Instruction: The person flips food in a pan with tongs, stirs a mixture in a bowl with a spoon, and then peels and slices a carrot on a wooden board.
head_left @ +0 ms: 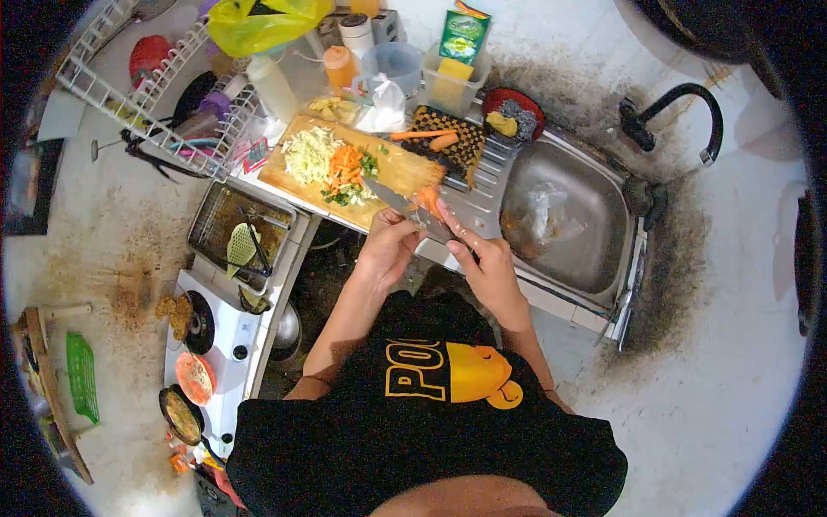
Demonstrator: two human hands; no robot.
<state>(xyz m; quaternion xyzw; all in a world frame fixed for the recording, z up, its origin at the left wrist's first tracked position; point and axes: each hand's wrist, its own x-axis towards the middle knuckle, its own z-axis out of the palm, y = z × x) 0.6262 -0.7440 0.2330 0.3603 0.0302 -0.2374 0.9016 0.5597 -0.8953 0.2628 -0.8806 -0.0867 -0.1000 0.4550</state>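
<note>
A kitchen knife (392,199) slants over the near right edge of the wooden cutting board (399,175), its tip towards the board. My right hand (489,265) is closed at the handle end, index finger reaching up beside orange carrot pieces (429,199). My left hand (389,247) is closed close against the blade's near side, fingertips pressed together; what lies between them is hidden. Shredded cabbage (308,157), chopped carrot (345,170) and chopped greens (369,164) lie heaped on the board.
Right of the board is a steel sink (568,250) with a plastic bag (544,211) inside and a black faucet (676,116) above. Carrots (444,140) lie on a dark patterned tray. Bottles (272,89) stand behind the board. A stove (226,349) and frying pan (181,416) are at left.
</note>
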